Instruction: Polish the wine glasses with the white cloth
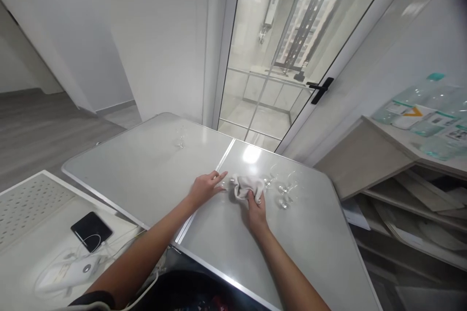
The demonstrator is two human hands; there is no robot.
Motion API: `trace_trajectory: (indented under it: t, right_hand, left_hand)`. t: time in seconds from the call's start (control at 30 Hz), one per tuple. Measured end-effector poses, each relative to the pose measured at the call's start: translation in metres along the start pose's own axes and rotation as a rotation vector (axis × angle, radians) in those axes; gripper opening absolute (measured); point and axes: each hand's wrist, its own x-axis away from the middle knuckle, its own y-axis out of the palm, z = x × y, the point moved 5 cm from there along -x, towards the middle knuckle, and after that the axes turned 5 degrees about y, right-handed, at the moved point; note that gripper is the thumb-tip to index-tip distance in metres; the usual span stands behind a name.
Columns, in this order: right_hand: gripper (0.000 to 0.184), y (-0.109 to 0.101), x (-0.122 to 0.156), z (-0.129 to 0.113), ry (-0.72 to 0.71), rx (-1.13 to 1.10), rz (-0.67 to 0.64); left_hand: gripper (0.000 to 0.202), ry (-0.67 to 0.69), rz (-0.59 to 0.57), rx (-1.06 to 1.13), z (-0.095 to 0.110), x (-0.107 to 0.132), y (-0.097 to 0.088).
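A white cloth is bunched in my right hand, its thumb lying over the near side. My left hand has its thumb and fingers around a clear glass, which reaches toward the cloth. Where the cloth meets the glass, the folds hide part of it. Just right of the cloth, several more clear glasses are grouped on the grey folding table. Another clear glass stands apart on the table's far left half. Transparency makes their exact outlines hard to see.
At lower left, a white surface holds a black phone-like device, a white device and cables. Plastic bottles top the shelf unit on the right. Behind the table is a glass-paned door with a black handle.
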Motion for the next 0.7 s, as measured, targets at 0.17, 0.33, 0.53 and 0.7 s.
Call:
trace_trajectory:
  t: [0.17,0.33,0.53,0.7]
  right_hand:
    - [0.042,0.011,0.007,-0.011,-0.106,0.13,-0.139]
    - [0.067,0.007,0.005,-0.004,-0.089,0.233,-0.224]
    - [0.065,0.001,0.003,-0.005,-0.205,0.363,-0.301]
    - [0.053,0.002,0.009,-0.014,-0.26,0.383,-0.34]
  left_hand:
    - [0.051,0.116,0.053,0.116,0.018,-0.024,0.003]
    - [0.049,0.208,0.122,0.2,0.029,-0.023,0.003]
    - [0.041,0.244,0.101,0.213,0.029,-0.014,-0.002]
    - [0.038,0.268,0.052,0.266,0.032,-0.017,-0.001]
